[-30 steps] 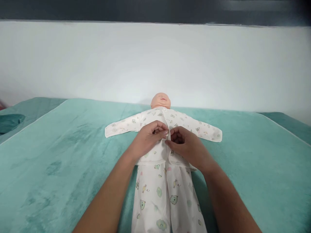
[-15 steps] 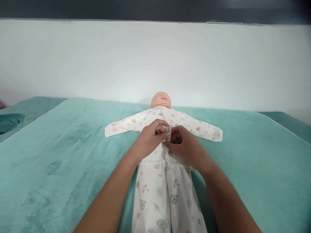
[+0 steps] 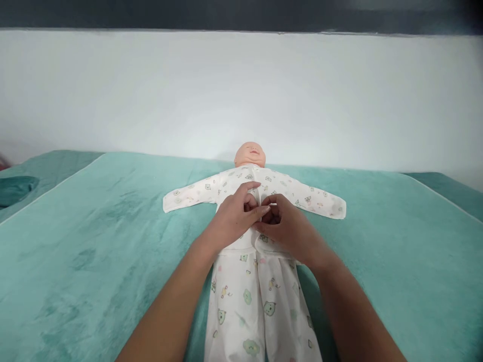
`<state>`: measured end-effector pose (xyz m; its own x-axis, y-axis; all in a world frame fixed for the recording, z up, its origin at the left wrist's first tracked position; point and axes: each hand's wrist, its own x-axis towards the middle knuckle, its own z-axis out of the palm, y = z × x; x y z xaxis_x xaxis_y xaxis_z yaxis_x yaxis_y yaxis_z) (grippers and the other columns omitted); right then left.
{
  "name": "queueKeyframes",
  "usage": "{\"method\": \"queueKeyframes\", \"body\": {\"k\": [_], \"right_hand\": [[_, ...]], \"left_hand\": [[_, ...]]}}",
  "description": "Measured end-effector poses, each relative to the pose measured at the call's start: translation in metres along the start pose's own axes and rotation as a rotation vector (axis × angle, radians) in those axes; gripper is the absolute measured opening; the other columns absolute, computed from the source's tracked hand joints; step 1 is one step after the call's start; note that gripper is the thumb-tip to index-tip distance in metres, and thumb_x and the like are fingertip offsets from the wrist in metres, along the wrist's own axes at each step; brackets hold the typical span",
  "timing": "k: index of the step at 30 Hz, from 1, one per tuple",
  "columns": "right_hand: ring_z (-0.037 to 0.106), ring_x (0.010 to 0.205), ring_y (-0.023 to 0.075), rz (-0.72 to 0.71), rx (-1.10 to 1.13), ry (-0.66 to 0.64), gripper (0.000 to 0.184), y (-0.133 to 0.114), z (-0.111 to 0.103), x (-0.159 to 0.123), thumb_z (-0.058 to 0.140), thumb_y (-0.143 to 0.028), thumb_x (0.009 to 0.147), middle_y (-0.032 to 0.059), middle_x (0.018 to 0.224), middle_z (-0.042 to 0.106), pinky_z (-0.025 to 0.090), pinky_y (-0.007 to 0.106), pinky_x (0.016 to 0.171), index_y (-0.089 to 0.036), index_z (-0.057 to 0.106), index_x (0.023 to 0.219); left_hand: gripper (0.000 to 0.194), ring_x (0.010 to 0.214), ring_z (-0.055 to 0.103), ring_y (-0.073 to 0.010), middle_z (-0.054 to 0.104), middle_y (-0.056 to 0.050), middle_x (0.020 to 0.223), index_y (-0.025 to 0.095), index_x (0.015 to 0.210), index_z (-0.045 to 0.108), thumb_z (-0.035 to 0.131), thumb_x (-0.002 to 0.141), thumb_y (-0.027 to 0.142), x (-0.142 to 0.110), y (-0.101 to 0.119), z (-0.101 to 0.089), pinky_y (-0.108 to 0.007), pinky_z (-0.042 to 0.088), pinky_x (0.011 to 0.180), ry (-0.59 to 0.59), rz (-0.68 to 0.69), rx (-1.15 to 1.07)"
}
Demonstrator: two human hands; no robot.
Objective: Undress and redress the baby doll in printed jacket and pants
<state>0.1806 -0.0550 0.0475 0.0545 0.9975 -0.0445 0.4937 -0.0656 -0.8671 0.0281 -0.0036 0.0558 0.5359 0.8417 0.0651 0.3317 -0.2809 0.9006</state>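
Note:
A baby doll [image 3: 249, 154] lies on its back on a teal blanket [image 3: 94, 226], head away from me, arms spread wide. It wears a white printed jacket [image 3: 302, 197] and matching trousers [image 3: 249, 306]. My left hand [image 3: 236, 216] and my right hand [image 3: 285, 223] meet over the doll's chest. Both pinch the jacket's front edges where these overlap, fingertips touching each other. What lies between the fingertips is too small to make out.
A white wall [image 3: 241, 95] rises right behind the doll's head. A darker teal bundle [image 3: 15, 188] lies at the far left edge. The blanket spreads wide on both sides of the doll.
Both hands have slid a little up the jacket's front toward the doll's neck and closed in on each other. The doll has not moved.

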Motion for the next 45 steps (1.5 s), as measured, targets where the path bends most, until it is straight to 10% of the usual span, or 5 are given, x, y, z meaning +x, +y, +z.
{"method": "queueKeyframes", "body": {"k": [16,38,45], "right_hand": [[0.049,0.057,0.0106,-0.032,0.146,-0.046,0.033,0.003,-0.001,0.000,0.066,-0.039,0.078,-0.0081,0.066,0.052,0.039,0.023,0.052,-0.026,0.050,0.103],[0.056,0.053,0.0119,0.005,0.226,-0.105,0.020,-0.001,-0.003,-0.003,0.050,-0.037,0.089,-0.0030,0.068,0.066,0.044,0.026,0.053,-0.024,0.048,0.104],[0.055,0.049,0.0117,0.036,0.250,-0.240,0.015,0.001,-0.002,-0.005,0.049,-0.032,0.089,-0.0038,0.063,0.064,0.041,0.023,0.047,-0.023,0.047,0.101]], "left_hand": [[0.040,0.073,0.050,-0.0116,0.055,0.003,0.078,0.024,0.126,0.050,0.057,0.087,0.029,0.003,-0.015,-0.003,-0.026,0.039,0.070,-0.035,0.106,-0.334],[0.028,0.077,0.055,-0.0118,0.055,-0.001,0.090,0.023,0.102,0.069,0.048,0.087,0.011,0.010,-0.020,0.006,-0.027,0.048,0.073,0.245,0.251,0.114],[0.033,0.117,0.050,-0.0207,0.052,-0.009,0.127,0.023,0.108,0.069,0.044,0.090,0.011,0.013,-0.032,0.013,-0.040,0.043,0.100,0.419,0.439,0.371]]}}
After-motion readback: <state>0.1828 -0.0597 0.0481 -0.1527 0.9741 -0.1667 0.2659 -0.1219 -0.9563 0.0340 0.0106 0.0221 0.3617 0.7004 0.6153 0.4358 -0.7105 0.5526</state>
